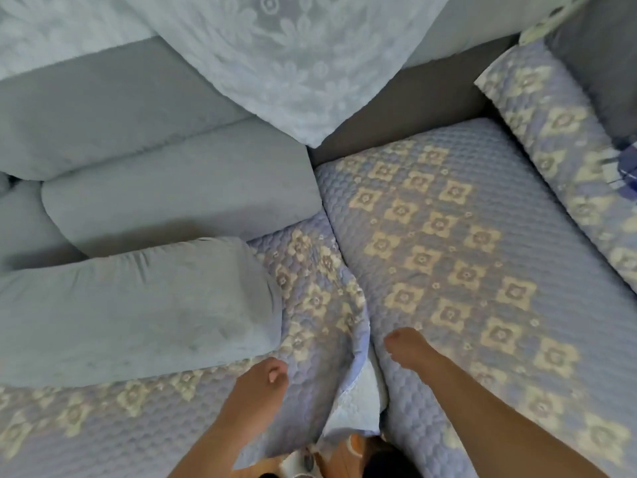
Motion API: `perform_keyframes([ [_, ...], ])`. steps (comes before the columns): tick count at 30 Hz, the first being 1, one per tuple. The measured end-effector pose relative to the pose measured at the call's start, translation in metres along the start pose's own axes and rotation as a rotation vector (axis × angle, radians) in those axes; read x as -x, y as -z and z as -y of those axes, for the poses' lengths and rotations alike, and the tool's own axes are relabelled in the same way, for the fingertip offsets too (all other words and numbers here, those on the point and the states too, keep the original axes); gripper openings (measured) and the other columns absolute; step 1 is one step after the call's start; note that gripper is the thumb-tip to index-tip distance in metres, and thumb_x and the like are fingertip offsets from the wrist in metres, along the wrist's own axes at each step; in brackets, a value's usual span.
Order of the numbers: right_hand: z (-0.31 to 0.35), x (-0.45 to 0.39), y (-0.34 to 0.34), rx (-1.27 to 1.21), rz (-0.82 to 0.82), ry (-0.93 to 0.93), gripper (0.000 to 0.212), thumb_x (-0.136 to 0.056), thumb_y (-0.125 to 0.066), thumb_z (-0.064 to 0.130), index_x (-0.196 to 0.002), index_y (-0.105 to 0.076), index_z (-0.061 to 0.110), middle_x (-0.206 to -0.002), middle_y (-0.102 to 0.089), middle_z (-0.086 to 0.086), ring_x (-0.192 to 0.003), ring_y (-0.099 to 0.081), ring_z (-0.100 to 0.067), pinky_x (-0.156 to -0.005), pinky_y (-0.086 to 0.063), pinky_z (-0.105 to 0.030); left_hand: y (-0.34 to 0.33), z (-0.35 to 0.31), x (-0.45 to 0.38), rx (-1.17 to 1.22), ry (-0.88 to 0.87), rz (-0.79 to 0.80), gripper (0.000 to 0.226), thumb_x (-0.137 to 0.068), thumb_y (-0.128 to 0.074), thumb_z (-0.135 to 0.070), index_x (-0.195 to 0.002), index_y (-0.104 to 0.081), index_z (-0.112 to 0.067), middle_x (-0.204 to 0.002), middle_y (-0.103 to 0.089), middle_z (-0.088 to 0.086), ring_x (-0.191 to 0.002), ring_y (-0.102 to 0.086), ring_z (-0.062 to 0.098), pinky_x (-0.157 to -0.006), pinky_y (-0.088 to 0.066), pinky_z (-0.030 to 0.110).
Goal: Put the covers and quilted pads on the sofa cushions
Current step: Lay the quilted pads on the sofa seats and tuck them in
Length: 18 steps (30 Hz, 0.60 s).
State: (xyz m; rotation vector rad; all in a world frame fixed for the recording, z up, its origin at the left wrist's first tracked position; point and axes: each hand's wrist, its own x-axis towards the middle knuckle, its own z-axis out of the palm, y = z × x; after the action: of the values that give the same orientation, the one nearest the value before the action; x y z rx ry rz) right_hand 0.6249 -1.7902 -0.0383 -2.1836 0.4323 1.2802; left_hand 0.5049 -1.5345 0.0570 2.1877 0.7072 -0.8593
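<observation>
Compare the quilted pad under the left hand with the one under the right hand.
The left quilted pad is rumpled, its edge folded up to show the pale underside; the right quilted pad lies flat and smooth. Loose blue cushions sit on the left pad; none sit on the right. The left hand grips its pad; the right hand rests on its own. Both share the blue flower pattern.

Grey sofa back [406, 108] runs across 12 to 2 o'clock. White lace throw [275, 60] draped over it at 12. Orange-brown floor [344, 458] glimpsed at 6. Soft, bluish, even light.
</observation>
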Motion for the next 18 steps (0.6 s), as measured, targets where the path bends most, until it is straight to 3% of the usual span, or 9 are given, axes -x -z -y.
perform_keyframes([
  [3, -0.015, -0.046, -0.011, -0.266, 0.025, -0.144, 0.027, -0.1, -0.052, 0.037, -0.087, -0.062, 0.016, -0.104, -0.06, -0.01, -0.092, -0.054, -0.025, -0.09, -0.05, -0.04, -0.015, -0.03, -0.047, -0.097, -0.099, 0.062, 0.018, -0.099, -0.047, -0.024, -0.104, -0.059, -0.035, -0.11, -0.059, -0.013, -0.093, -0.056, 0.004, -0.08, -0.047, 0.024],
  [5, -0.013, -0.075, -0.023, -0.474, 0.021, -0.218, 0.048, -0.098, -0.054, 0.048, -0.121, -0.063, 0.006, -0.124, -0.061, -0.013, -0.104, -0.056, -0.029, -0.092, -0.047, -0.038, -0.02, -0.043, -0.087, -0.189, -0.148, 0.075, 0.021, -0.101, -0.046, -0.028, -0.116, -0.059, -0.036, -0.127, -0.057, -0.012, -0.11, -0.056, 0.005, -0.097, -0.044, 0.024],
  [7, -0.002, -0.099, -0.037, -0.704, 0.016, -0.159, 0.054, -0.093, -0.061, 0.047, -0.128, -0.064, 0.005, -0.13, -0.063, -0.013, -0.115, -0.06, -0.03, -0.099, -0.047, -0.038, -0.02, -0.055, -0.13, -0.316, -0.199, 0.055, 0.03, -0.103, -0.046, -0.032, -0.131, -0.057, -0.034, -0.133, -0.054, -0.01, -0.113, -0.058, 0.01, -0.101, -0.044, 0.027],
  [10, 0.014, -0.122, -0.062, -0.948, 0.04, 0.021, 0.059, -0.073, -0.074, 0.05, -0.122, -0.07, 0.017, -0.11, -0.074, -0.004, -0.099, -0.069, -0.022, -0.09, -0.056, -0.038, -0.014, -0.079, -0.196, -0.512, -0.331, -0.008, 0.035, -0.102, -0.044, -0.027, -0.135, -0.054, -0.031, -0.134, -0.054, -0.004, -0.109, -0.061, 0.019, -0.095, -0.048, 0.034],
  [13, 0.02, -0.125, -0.098, -0.924, 0.008, 0.233, 0.033, -0.091, -0.066, 0.014, -0.12, -0.068, 0.028, -0.078, -0.068, 0.005, -0.07, -0.064, -0.012, -0.064, -0.049, -0.028, -0.004, -0.101, -0.263, -0.66, -0.501, -0.089, 0.036, -0.099, -0.044, -0.018, -0.132, -0.058, -0.025, -0.133, -0.057, 0.004, -0.117, -0.058, 0.027, -0.099, -0.047, 0.04],
  [15, 0.023, -0.128, -0.125, -0.828, -0.039, 0.297, 0.045, -0.09, -0.062, 0.001, -0.12, -0.065, 0.034, -0.07, -0.057, 0.012, -0.063, -0.057, -0.003, -0.062, -0.043, -0.017, 0.004, -0.115, -0.304, -0.779, -0.592, -0.12, 0.036, -0.098, -0.046, -0.015, -0.131, -0.061, -0.021, -0.13, -0.061, 0.01, -0.117, -0.058, 0.032, -0.098, -0.046, 0.039],
  [17, 0.026, -0.127, -0.149, -0.705, -0.134, 0.334, 0.055, -0.088, -0.067, 0.006, -0.131, -0.054, 0.038, -0.102, -0.053, 0.011, -0.098, -0.058, -0.004, -0.084, -0.043, -0.012, 0.01, -0.127, -0.337, -0.899, -0.624, -0.127, 0.036, -0.099, -0.048, -0.015, -0.131, -0.061, -0.021, -0.132, -0.061, 0.012, -0.119, -0.058, 0.032, -0.097, -0.044, 0.038],
  [18, 0.025, -0.127, -0.161, -0.634, -0.185, 0.324, 0.061, -0.088, -0.069, 0.014, -0.139, -0.046, 0.04, -0.119, -0.048, 0.01, -0.117, -0.051, -0.009, -0.098, -0.04, -0.016, 0.011, -0.133, -0.349, -0.94, -0.632, -0.115, 0.036, -0.099, -0.049, -0.015, -0.132, -0.06, -0.022, -0.134, -0.06, 0.012, -0.12, -0.057, 0.033, -0.097, -0.044, 0.038],
])
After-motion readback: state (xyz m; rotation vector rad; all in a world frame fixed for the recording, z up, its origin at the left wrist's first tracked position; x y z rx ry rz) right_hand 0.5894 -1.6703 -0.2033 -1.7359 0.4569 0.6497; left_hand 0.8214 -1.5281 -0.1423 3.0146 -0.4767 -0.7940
